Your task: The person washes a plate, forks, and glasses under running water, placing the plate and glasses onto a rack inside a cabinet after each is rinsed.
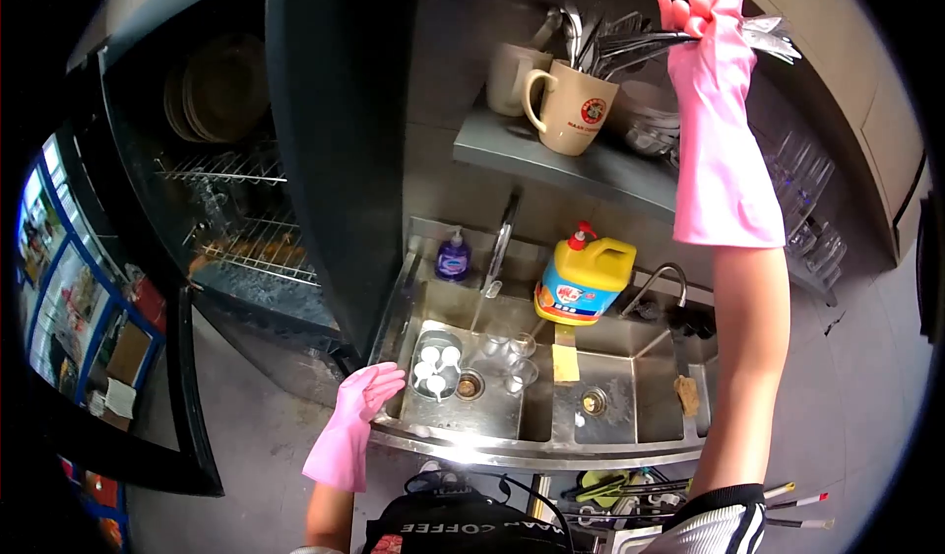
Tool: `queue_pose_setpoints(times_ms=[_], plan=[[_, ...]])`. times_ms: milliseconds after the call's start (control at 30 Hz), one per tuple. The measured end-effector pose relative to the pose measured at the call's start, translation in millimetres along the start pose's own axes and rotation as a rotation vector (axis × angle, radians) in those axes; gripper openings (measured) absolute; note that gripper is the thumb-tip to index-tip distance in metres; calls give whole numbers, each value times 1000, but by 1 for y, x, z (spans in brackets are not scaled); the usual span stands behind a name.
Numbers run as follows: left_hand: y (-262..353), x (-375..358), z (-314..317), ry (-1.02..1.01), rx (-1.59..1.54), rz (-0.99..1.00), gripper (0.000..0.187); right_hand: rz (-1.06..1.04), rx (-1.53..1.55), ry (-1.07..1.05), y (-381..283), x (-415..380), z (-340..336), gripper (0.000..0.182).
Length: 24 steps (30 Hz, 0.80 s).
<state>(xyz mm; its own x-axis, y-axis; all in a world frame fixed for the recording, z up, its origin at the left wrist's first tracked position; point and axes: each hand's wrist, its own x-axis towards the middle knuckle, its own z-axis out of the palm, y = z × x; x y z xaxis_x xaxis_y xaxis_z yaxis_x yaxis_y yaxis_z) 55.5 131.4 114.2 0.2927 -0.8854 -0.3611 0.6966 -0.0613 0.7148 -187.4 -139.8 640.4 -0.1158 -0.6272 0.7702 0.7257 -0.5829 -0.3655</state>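
Note:
My right hand (711, 37), in a pink rubber glove, is raised high at the upper right. Its fingers are closed round a bunch of metal cutlery (770, 40) that sticks out on both sides of the fist. Just left of it, a cream mug (576, 111) with a red logo stands on the grey shelf (551, 163), with more cutlery rising from it. Low at the left, my left hand (366, 393), gloved in pink too, is open and holds nothing, its fingers stretched out beside the left rim of the steel sink (472, 446).
In the sink's left basin are a container of white items (436, 365) and several clear glasses (515, 347). Behind stand a yellow detergent jug (583, 283), a purple soap bottle (453, 257) and a faucet (502, 244). An open dark cabinet (340, 160) with racks is at left.

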Motion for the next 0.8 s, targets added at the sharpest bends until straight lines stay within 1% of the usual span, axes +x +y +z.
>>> queue_pose_setpoints(times_ms=[67, 167, 267, 300, 400, 433, 533, 567, 667, 700, 733, 800], plan=[[0, -3, -12, 29, -15, -4, 40, 2, 7, 53, 12, 2, 5, 31], [1, -10, -20, 64, -39, 5, 38, 5, -33, 24, 33, 23, -6, 28], [4, -13, -25, 85, -32, 17, 37, 37, -228, 13, 47, 30, -10, 27], [4, -13, -26, 87, -30, 22, 37, -63, -200, -154, 68, 52, -37, 38], [2, -10, -24, 91, -21, 53, 38, -113, -414, -221, 78, 56, -32, 38], [3, -9, -22, 88, -24, 49, 38, -86, -467, -239, 79, 54, -32, 35], [5, -4, -17, 78, -32, 37, 37, -28, -517, -408, 76, 46, -33, 36], [4, -1, -17, 75, -32, 32, 37, -2, -570, -349, 79, 45, -29, 33], [1, 5, -18, 60, -33, 25, 37, -5, -1019, -342, 60, 13, -3, 36], [0, 6, -18, 53, -34, 25, 37, -9, -1308, -377, 48, 10, 2, 49], [0, 6, -17, 58, -30, 27, 37, -69, -1571, -224, 48, -3, 10, 57], [2, 5, -15, 67, -22, 36, 37, 16, -1644, -152, 42, -19, 27, 70]])
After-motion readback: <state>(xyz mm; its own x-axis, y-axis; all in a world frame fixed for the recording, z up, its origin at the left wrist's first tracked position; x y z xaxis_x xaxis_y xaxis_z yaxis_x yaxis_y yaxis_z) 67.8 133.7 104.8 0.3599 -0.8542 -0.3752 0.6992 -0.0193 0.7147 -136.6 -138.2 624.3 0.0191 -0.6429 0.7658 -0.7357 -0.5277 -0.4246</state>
